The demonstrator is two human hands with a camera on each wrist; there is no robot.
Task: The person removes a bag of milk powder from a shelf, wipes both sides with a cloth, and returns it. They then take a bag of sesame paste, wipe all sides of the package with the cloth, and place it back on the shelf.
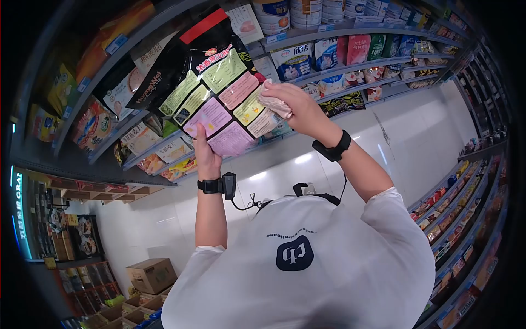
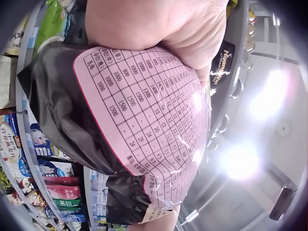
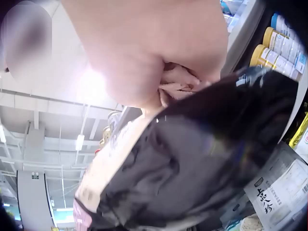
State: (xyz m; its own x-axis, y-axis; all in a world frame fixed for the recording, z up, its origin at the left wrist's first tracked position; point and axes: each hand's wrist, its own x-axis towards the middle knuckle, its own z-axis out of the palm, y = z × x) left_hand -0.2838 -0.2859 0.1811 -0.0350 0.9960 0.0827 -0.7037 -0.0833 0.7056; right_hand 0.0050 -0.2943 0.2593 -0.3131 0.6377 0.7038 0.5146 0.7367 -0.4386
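A large glossy black food bag (image 1: 226, 75) with pastel printed panels and a red strip at its top is held up tilted before the shelves. My left hand (image 1: 208, 156) grips its lower edge, thumb lying over the printed face. In the left wrist view, the pink printed table on the bag (image 2: 139, 106) bulges below that hand (image 2: 154, 24). My right hand (image 1: 300, 109) holds a crumpled pale cloth (image 1: 275, 103) against the bag's right edge. The right wrist view shows folds of cloth (image 3: 179, 83) tucked under the fingers, beside the bag's dark side (image 3: 187, 159).
Shelves (image 1: 350, 71) of bagged goods and tins (image 1: 304, 13) stand close behind the bag. More shelving (image 1: 466, 219) runs along the right. A cardboard box (image 1: 152, 275) sits at lower left, and pale floor tiles (image 1: 323, 175) lie between the shelves.
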